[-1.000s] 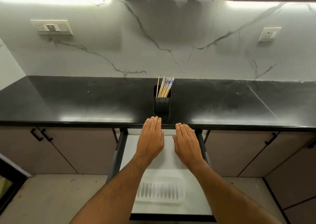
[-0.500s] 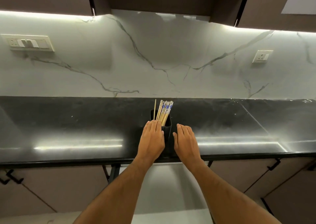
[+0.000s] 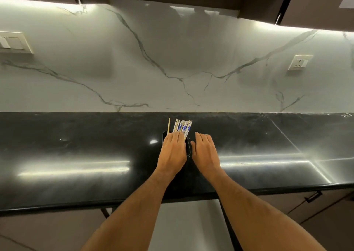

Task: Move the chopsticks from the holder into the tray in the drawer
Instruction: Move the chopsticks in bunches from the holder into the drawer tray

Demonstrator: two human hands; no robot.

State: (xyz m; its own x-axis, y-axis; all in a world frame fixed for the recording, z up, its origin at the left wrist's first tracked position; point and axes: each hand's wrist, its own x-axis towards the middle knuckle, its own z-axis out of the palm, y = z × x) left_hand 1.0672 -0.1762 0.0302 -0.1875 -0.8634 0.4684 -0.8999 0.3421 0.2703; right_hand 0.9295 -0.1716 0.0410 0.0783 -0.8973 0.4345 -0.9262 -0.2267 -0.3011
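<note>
A black holder stands on the black counter, mostly hidden behind my left hand. Several chopsticks with blue-and-white patterned tops stick up from it, plus one plain wooden stick at the left. My left hand lies flat over the holder's front, fingers together, fingertips at the base of the visible chopsticks. My right hand is flat just right of the holder, fingers extended, holding nothing. The open drawer shows as a pale strip between my forearms; its tray is out of view.
A marble backsplash rises behind the counter, with a switch plate at the left and a socket at the right. Dark upper cabinets hang overhead. Cabinet doors with a black handle sit below the counter edge.
Both hands have moved forward from the counter's front edge up to the holder. The camera has tilted up, so the drawer's tray has left the view.
</note>
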